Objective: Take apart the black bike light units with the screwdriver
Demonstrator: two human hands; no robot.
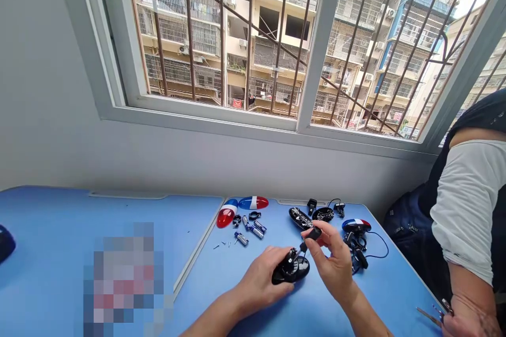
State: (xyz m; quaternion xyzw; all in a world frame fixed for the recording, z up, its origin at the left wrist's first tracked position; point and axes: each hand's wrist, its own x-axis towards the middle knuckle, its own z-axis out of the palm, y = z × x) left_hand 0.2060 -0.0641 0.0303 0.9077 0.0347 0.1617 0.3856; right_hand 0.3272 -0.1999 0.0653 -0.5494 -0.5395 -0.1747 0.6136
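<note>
My left hand (259, 280) grips a black plastic shell (290, 269) with exposed inner parts, resting it on the blue table (205, 295). My right hand (332, 266) pinches a small black part (314, 233) just above that shell, with a thin piece linking the two. Behind my hands lie two more black shell pieces (301, 218). Further back sit red, white and blue covers (253, 202), with several batteries (251, 227) and small screws (221, 245) in front. Another such cover (356, 225) lies to the right, beside a black cable (375, 248).
A seated person's white sleeve (466, 205) and dark vest fill the right side, and their hand (466, 318) holds a thin metal tool at the table's edge. A second blue table section, with a pixelated patch, lies left. A wall and barred window stand beyond.
</note>
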